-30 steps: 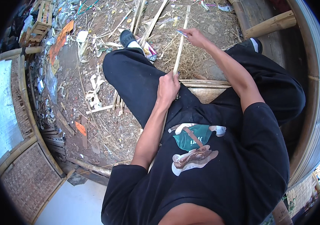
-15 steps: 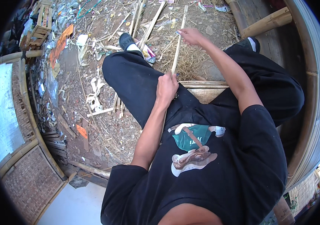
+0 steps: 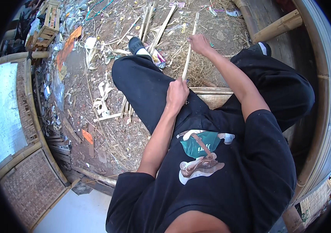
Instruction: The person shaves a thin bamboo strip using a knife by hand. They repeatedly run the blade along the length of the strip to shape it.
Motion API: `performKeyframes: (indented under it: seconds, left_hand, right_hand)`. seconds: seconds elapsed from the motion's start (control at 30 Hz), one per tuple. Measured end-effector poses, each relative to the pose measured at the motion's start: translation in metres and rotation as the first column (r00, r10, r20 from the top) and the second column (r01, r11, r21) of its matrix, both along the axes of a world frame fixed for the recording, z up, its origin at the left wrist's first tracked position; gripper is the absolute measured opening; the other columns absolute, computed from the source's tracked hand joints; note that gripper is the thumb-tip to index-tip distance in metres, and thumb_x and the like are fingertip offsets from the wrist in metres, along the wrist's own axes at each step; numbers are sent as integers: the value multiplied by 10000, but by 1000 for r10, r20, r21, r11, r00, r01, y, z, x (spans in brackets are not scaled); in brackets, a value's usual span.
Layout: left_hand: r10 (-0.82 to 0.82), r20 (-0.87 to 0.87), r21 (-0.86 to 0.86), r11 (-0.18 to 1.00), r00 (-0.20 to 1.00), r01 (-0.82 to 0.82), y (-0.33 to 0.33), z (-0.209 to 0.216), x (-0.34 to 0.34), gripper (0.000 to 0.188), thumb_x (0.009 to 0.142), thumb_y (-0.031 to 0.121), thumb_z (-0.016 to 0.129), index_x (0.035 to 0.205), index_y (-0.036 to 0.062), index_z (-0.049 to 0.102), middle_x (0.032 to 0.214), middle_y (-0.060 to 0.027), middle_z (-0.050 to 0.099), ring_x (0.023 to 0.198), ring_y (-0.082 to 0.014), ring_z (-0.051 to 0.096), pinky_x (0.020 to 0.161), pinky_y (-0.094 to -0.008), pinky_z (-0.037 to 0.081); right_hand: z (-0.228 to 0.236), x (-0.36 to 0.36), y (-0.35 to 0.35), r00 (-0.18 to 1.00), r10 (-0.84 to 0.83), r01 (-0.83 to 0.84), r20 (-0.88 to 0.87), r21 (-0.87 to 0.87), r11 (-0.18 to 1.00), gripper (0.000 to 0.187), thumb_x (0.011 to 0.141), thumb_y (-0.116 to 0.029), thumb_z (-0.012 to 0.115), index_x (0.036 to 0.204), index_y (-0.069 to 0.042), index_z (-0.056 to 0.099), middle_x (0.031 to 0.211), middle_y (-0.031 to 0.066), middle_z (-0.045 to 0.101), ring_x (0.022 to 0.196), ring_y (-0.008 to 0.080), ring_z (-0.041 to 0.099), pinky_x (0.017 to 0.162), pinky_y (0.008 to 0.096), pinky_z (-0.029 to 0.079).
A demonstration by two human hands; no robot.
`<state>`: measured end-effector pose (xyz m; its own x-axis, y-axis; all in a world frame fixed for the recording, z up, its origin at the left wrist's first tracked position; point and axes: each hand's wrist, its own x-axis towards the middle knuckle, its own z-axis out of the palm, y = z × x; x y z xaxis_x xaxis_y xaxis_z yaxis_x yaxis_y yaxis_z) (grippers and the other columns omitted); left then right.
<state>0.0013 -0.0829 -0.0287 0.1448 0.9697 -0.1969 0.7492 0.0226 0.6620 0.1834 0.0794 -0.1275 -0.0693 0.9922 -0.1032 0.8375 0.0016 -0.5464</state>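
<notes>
A long, thin, pale strip of bamboo (image 3: 187, 64) runs from my lap out over the straw-covered ground, tilted slightly right at its far end. Its near end is in the closed fingers of my left hand (image 3: 177, 94), which rests on the dark trousers over my left thigh. Further along, my right hand (image 3: 201, 44) is closed with its fingertips against the strip. Whatever lies inside that hand is hidden by its fingers.
Several split bamboo pieces (image 3: 162, 31) lie on the littered ground ahead. A slatted wooden crate (image 3: 49, 24) stands at the far left. Bamboo-framed woven panels (image 3: 31, 186) border the left side, and a bamboo pole (image 3: 280, 26) juts in at the right. Between my legs is a pale board (image 3: 214, 101).
The whole view has shifted slightly, moving the scene right and down. My right hand has turned a little, and the small bluish bit at its fingertips no longer shows. Both hands stay at the strip.
</notes>
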Motion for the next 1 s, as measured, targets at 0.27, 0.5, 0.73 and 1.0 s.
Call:
performKeyframes:
  seconds: [0.27,0.5,0.73,1.0]
  left_hand:
    - [10,-15,-10,1000,1000,-10,0,5,3,208,870,112,542,793,-77,586,679,-309,562,715,-476,581,630,-511,453]
    - [-4,-47,-4,1000,999,3,0,7,6,195,873,112,535,817,-68,584,684,-306,569,722,-473,586,635,-519,459]
    - [-9,-65,6,1000,998,10,1,4,5,192,876,109,518,841,-68,583,704,-310,580,736,-475,594,649,-523,475]
    - [41,-108,-47,998,993,-47,6,-1,0,236,866,130,524,806,-88,590,728,-323,587,751,-485,596,665,-518,482]
  right_hand:
    - [-8,8,-3,992,-43,52,-122,72,996,243,896,-227,536,1012,-90,701,887,215,662,830,389,646,799,461,504]
    - [0,11,-10,985,-35,61,-168,151,987,225,889,-197,556,1019,-90,705,820,208,667,761,361,660,734,430,516]
    - [22,-1,-22,980,36,-23,-196,71,997,212,881,-207,556,971,-86,706,867,220,661,834,376,647,774,455,503]
    - [60,-20,-26,880,75,-56,-469,56,997,238,874,-238,617,1034,-89,709,856,141,703,751,232,662,721,352,503]
